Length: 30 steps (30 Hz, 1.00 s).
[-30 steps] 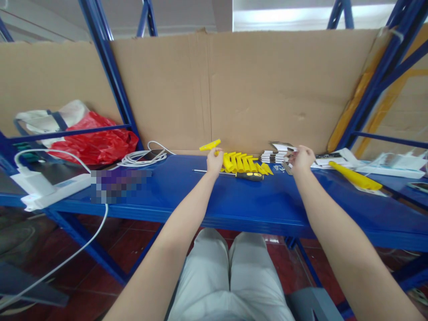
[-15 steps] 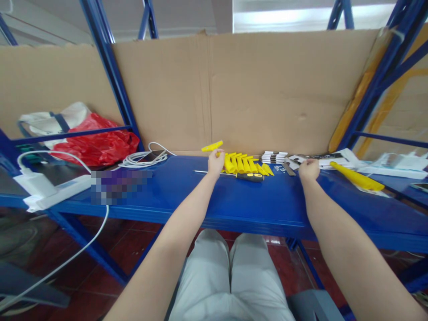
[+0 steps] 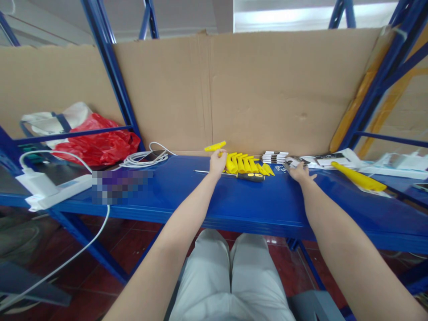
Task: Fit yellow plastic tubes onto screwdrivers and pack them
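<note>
My left hand [image 3: 217, 162] is closed on a yellow plastic piece [image 3: 215, 146], held a little above the blue shelf [image 3: 214, 196]. To its right lies a row of several more yellow pieces [image 3: 245, 163], and in front of them a screwdriver [image 3: 247, 176] with a black and yellow handle. My right hand [image 3: 300, 172] rests low on the shelf with fingers spread, touching a small metal part [image 3: 286, 167] near a stack of white cards [image 3: 273, 157].
A cardboard sheet [image 3: 267, 89] backs the shelf. A coiled white cable [image 3: 143, 156], a red bag [image 3: 96, 145] and a white power strip [image 3: 50, 189] lie to the left. A long yellow tool [image 3: 359, 177] and white boxes [image 3: 394, 165] lie to the right.
My right hand has come down from the cards, moved right, then back left, and now lies spread on the shelf. My left hand has barely moved.
</note>
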{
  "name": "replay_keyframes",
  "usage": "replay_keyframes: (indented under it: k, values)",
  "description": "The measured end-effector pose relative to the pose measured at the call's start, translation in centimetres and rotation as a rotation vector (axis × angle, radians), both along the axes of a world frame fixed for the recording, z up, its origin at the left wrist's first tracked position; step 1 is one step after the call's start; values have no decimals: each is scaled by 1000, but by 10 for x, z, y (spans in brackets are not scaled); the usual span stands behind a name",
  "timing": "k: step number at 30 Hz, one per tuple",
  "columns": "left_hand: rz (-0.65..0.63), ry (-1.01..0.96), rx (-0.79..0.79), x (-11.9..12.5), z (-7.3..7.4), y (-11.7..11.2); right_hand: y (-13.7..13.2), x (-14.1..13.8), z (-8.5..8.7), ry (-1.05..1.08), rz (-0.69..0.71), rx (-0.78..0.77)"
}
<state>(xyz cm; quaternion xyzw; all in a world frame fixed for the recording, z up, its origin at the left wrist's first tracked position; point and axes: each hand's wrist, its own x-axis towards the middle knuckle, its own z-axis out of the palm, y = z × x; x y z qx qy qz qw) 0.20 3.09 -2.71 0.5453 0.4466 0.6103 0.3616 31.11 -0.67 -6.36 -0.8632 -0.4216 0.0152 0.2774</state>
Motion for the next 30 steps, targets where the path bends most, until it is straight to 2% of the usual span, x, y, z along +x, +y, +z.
replay_keyframes:
  k: [4,13,21,27,30]
  values:
    - [-2,17,0,0,-1,1,-7,-11,6,121,-35,-63]
    - [-8,29,23,1,-3,3,-3,-14,6,105,-25,-84]
    - [-6,41,5,2,-1,-1,12,-10,8,114,-18,-70]
    - [-50,-17,-37,4,5,-7,10,-12,14,136,-37,-73]
    - [-95,-78,-88,4,7,-9,8,-9,14,169,-53,-25]
